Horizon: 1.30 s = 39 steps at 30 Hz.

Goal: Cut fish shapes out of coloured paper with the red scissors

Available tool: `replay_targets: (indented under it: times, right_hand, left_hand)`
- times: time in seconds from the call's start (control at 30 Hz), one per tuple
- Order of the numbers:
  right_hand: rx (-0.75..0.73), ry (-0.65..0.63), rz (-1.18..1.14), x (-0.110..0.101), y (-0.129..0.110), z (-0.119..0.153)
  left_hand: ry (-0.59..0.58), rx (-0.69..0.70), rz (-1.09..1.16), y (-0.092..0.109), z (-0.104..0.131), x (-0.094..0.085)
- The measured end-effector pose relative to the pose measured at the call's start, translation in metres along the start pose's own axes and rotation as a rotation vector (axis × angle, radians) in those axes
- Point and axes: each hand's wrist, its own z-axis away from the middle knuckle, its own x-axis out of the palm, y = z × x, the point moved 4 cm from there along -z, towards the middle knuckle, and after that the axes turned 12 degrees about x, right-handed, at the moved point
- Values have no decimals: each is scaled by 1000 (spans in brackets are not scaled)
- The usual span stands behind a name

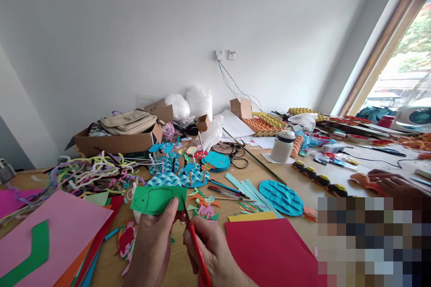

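My left hand [156, 237] pinches a piece of green paper [153, 200] by its lower edge, thumb on top. A fish outline with an eye is drawn on the paper in dark line. In my right hand [213, 246] is a pair of red-handled scissors [194, 241], fingers closed round the handles. Its blades stand at the right end of the green paper; whether they are cutting into it I cannot tell. Paper scraps [206, 210] in several colours lie just beyond my hands. Behind the paper stand blue wavy paper models [168, 175] with small paper fish on twisted stems.
Pink paper [63, 233] lies at left, red paper [269, 246] at right. Pipe cleaners [97, 175], a cardboard box [111, 142], a blue paper disc [281, 197] and a white flask [283, 147] stand or lie farther back. Another person's hand [393, 182] is at right.
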Motion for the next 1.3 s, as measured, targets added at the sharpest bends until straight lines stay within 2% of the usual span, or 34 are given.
replay_targets:
  times: [0.37,0.63,0.83,1.3]
  right_hand:
    - [-1,21,14,-2,-1,1]
    - [84,-44,-128,2,2,0]
    - [66,-7,-64,1,3,0]
    - [38,24,10,-2,0,1]
  left_hand:
    - [12,-9,4,-3,-3,-4]
    - [-20,-70,-8,-7,-3,-6]
    - [-22,-10,-41,-1,-2,-3]
    - [-47,-53,-28,1,-2,-1]
